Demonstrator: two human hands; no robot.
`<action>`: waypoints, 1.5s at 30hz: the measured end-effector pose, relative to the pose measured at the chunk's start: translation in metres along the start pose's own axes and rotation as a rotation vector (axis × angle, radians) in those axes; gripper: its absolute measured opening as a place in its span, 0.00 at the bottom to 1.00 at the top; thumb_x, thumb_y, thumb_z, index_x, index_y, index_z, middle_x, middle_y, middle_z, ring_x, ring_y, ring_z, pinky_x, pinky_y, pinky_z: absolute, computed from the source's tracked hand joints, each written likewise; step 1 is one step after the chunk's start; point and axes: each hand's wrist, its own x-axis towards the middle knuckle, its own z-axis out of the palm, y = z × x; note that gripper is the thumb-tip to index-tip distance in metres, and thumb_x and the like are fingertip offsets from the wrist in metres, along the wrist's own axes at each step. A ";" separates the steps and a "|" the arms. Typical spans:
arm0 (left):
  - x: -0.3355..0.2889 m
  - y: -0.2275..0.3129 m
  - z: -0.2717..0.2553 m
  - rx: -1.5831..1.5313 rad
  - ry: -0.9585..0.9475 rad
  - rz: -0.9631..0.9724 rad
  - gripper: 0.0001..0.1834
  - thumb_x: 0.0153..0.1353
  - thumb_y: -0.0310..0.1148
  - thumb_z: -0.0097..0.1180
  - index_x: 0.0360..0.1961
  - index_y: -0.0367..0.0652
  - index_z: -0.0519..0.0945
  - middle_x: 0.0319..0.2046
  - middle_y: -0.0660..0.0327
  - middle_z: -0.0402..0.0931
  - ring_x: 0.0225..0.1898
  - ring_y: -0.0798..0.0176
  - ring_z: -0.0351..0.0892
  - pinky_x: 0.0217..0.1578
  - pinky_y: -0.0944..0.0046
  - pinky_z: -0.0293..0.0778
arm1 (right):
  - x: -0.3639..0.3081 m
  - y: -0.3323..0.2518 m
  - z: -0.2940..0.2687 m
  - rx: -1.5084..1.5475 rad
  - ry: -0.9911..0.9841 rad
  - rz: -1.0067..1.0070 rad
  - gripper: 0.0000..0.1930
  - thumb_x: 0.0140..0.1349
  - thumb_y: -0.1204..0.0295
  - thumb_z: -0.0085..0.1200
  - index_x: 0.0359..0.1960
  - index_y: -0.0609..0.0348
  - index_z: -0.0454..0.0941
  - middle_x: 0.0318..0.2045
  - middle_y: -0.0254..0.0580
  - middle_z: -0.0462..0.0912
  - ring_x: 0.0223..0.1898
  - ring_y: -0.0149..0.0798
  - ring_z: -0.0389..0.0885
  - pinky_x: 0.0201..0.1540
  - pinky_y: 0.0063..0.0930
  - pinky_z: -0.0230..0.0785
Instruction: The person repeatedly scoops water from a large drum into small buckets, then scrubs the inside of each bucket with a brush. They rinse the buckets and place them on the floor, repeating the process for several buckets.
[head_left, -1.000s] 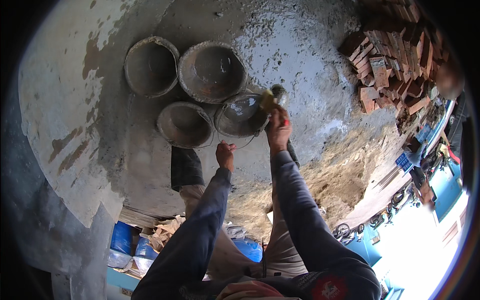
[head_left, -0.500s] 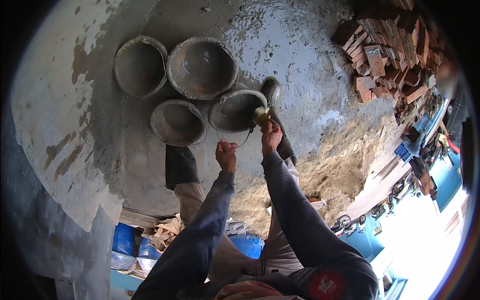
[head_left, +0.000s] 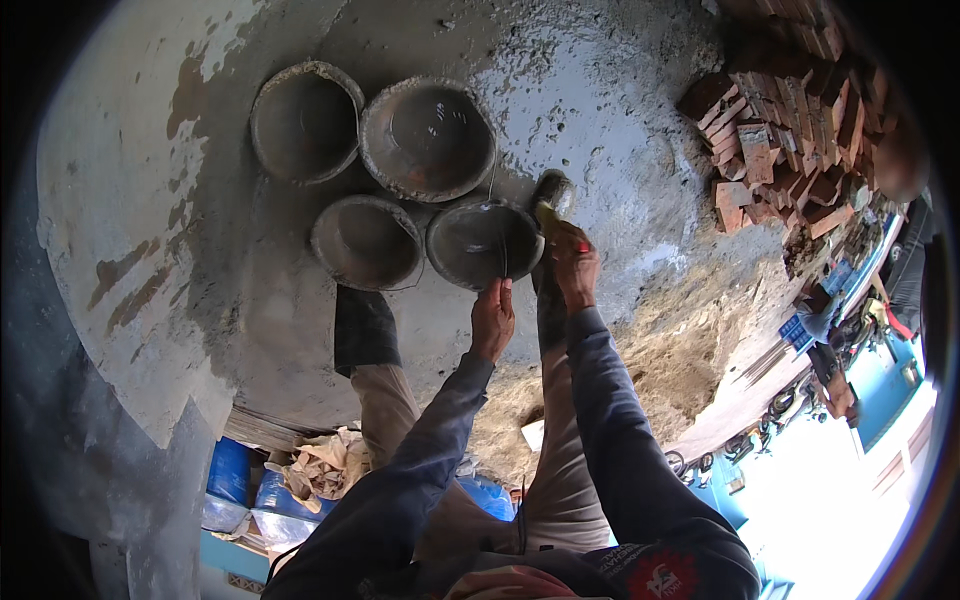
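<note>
Close in front of me a mud-grey bucket [head_left: 465, 268] stands on the wet floor, its mouth facing up. My left hand [head_left: 493, 318] pinches the bucket's thin wire handle [head_left: 503, 255] at the near rim. Beside the right rim, my right hand [head_left: 574, 268] grips a small yellowish brush-like thing [head_left: 546, 215]; fingers hide most of it. It is close to my right boot [head_left: 556, 188], and whether it touches the bucket wall is hard to see. A second bucket [head_left: 335, 262] stands left of the held one.
Beyond these are a wide bucket [head_left: 378, 150] with some water and another bucket [head_left: 268, 140] to its left. Stacked bricks [head_left: 755, 150] lie at the far right. Sand [head_left: 670, 350] covers the floor at right. My left boot [head_left: 364, 330] stands behind the left bucket.
My right hand has moved the brush-like thing from the bucket's rim to its right outer side. My left hand has moved right and raised the wire handle across the mouth.
</note>
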 end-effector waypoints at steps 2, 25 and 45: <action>0.007 0.004 -0.002 0.089 0.043 0.180 0.11 0.79 0.37 0.52 0.41 0.40 0.77 0.34 0.41 0.77 0.39 0.33 0.78 0.40 0.44 0.74 | 0.006 -0.001 0.002 0.195 0.178 0.042 0.15 0.77 0.65 0.56 0.57 0.60 0.85 0.43 0.41 0.91 0.45 0.33 0.89 0.45 0.29 0.84; 0.016 -0.051 -0.008 0.251 -0.289 0.385 0.12 0.67 0.38 0.63 0.28 0.44 0.80 0.21 0.51 0.79 0.28 0.41 0.82 0.33 0.42 0.73 | -0.021 -0.026 0.072 -0.041 0.092 -0.175 0.15 0.75 0.68 0.58 0.57 0.61 0.85 0.49 0.54 0.89 0.49 0.47 0.90 0.54 0.34 0.80; 0.006 -0.047 -0.023 0.375 -0.336 0.384 0.12 0.68 0.38 0.63 0.30 0.44 0.82 0.26 0.53 0.81 0.34 0.46 0.83 0.39 0.45 0.73 | -0.026 0.001 0.062 -0.938 -0.252 -0.805 0.23 0.63 0.67 0.59 0.61 0.52 0.82 0.65 0.45 0.76 0.65 0.53 0.75 0.62 0.48 0.73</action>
